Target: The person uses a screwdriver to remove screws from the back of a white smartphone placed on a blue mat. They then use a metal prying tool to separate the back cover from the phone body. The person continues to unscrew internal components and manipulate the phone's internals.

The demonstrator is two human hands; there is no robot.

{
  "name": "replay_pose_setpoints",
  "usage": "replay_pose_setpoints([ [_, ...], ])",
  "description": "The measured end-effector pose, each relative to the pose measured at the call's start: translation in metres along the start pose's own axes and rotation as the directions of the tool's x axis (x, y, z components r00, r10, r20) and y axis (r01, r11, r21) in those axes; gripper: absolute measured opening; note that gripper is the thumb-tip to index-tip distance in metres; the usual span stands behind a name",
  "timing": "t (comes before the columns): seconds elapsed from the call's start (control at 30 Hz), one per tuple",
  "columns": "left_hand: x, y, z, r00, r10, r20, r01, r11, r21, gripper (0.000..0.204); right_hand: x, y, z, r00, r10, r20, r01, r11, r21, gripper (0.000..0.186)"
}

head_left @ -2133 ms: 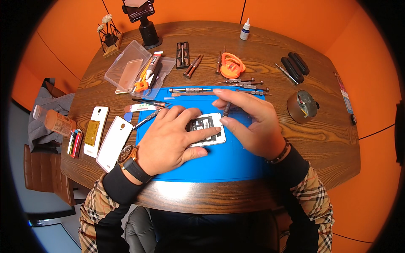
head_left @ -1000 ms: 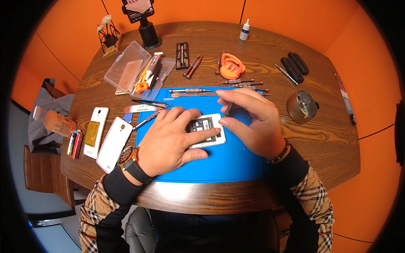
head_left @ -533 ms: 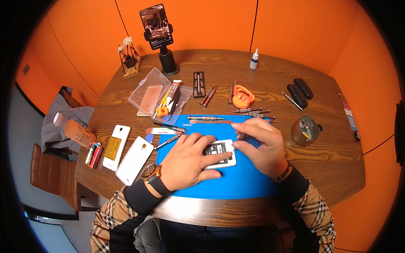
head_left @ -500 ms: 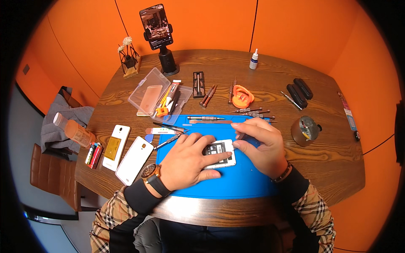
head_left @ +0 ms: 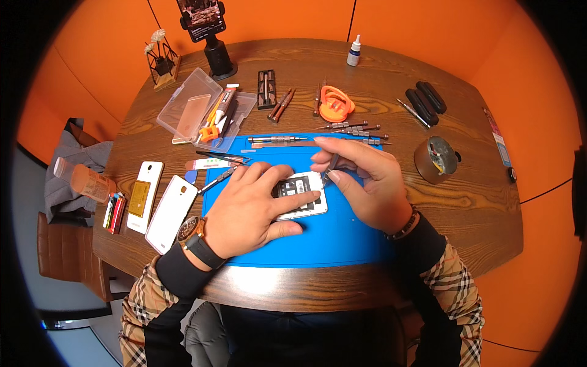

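A white smartphone [head_left: 317,207] with its back cover off lies on the blue work mat [head_left: 293,248], its dark inside and metal frame showing. Over its left part rests my left hand [head_left: 247,208], holding it down with the index finger stretched across it and the thumb beside its near edge. My right hand [head_left: 370,180] pinches a slim grey screwdriver [head_left: 333,163] between thumb and fingers. The tool tilts down to the phone's upper right corner; fingers partly hide it, and I cannot tell whether its tip touches.
Left of the mat lie a white phone cover [head_left: 174,215] and another white phone [head_left: 138,214]. Beyond sit an open clear plastic box [head_left: 244,110], several screwdrivers [head_left: 351,127] and an orange suction cup [head_left: 336,105]. A round brown pot [head_left: 435,160] stands on the right.
The whole view has shifted, so the table sits higher and further left. My right hand has tilted, bringing the screwdriver's shaft into sight. My left hand stays on the phone.
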State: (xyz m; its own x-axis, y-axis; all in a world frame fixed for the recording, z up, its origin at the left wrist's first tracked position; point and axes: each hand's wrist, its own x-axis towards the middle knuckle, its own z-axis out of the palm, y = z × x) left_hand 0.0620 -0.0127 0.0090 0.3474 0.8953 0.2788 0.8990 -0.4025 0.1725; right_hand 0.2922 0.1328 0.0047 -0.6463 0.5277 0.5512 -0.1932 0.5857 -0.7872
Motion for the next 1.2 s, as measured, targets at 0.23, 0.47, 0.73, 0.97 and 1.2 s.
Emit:
replay_pose_setpoints([
  [0.23,0.001,0.0,-0.001,1.0,-0.004,0.009,0.004,1.0,-0.023,0.075,0.001,0.001,-0.004,0.997,-0.038,0.063,0.046,0.992,-0.117,0.064],
  [0.47,-0.001,-0.001,-0.002,0.999,0.012,0.033,-0.013,0.999,0.033,0.08,-0.001,0.0,0.0,0.993,0.057,0.1,-0.064,0.996,0.064,0.063],
  [0.73,-0.001,-0.002,-0.002,0.999,0.02,0.028,-0.021,0.999,0.029,0.086,0.001,0.002,-0.001,0.998,-0.037,0.055,0.041,0.997,-0.068,0.062],
  [0.97,-0.002,-0.002,-0.002,0.999,0.008,0.045,-0.01,1.0,0.029,0.089,-0.003,-0.004,0.0,0.998,0.066,0.006,-0.066,0.982,0.177,0.065],
  [1.2,-0.003,-0.008,-0.015,0.999,-0.012,0.05,0.018,0.993,-0.121,0.094,0.003,-0.009,-0.01,0.986,0.048,-0.16,-0.03,0.993,0.112,0.064],
])
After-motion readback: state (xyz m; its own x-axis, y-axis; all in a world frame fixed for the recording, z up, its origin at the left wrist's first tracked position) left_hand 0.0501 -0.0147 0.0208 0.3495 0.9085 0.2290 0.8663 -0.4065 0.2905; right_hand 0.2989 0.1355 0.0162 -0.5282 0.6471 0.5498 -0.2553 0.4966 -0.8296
